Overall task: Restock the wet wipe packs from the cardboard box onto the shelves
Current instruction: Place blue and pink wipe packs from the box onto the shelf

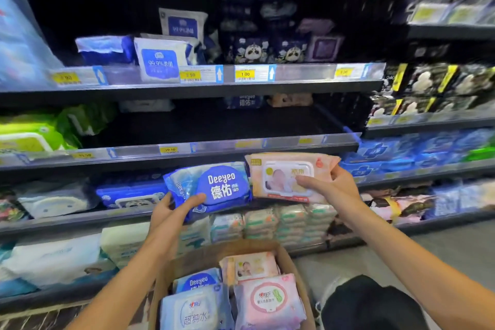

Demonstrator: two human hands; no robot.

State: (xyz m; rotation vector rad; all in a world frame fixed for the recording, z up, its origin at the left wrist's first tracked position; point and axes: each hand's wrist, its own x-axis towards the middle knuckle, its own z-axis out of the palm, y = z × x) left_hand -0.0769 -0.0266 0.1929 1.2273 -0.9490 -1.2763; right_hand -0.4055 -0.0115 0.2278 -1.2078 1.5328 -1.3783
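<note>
While the open cardboard box (pixel 290 257) sits low in front of the shelves, the left hand (pixel 171 209) is raised above it with its fingers (pixel 194 199) clamped on a blue Deeyeo wet wipe pack (pixel 214 187), and the right hand (pixel 329 185), above and right of the box, has its fingers (pixel 308 182) clamped on a peach baby wipe pack (pixel 289 174). Both packs are held side by side, just beside each other, in front of the shelf edge (pixel 187 149) carrying yellow price tags, well above the box. Inside the box lie more packs: another Deeyeo pack (pixel 197 280), a pale blue pack (pixel 192 311), a pink pack (pixel 267 300) and a second peach pack (pixel 251 265).
</note>
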